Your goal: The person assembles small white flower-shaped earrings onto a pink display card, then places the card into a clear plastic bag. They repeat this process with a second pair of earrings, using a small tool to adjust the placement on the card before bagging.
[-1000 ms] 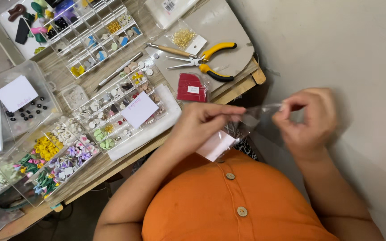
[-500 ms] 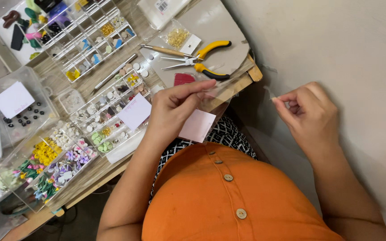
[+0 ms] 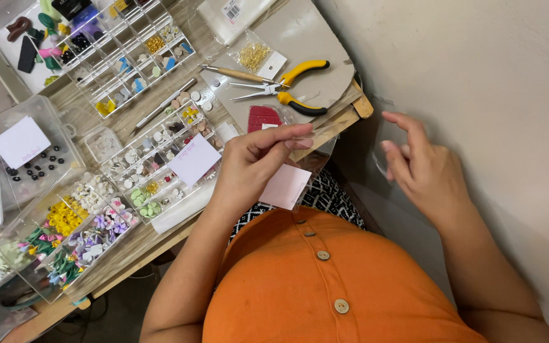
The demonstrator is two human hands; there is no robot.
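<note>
My left hand [image 3: 249, 162] pinches the top edge of a clear plastic packet holding a pale pink card [image 3: 285, 185], just off the table's near corner and above my lap. My right hand [image 3: 420, 166] hovers apart from it by the grey wall, fingers spread and nothing clearly in them. A faint bit of clear film seems to hang by its fingertips; I cannot tell if it is touching. A red card in a packet [image 3: 263, 117] lies on the table just beyond my left fingers.
Yellow-handled pliers [image 3: 287, 89] and a wooden-handled tool [image 3: 233, 73] lie on a grey mat [image 3: 306, 38] beside a small bag of gold findings [image 3: 252, 56]. Clear compartment boxes [image 3: 160, 155] of beads and small flowers [image 3: 65, 219] fill the wooden table [image 3: 141, 244].
My left hand came away from my right hand and towards the table with the packet. My right hand went from pinched to spread fingers.
</note>
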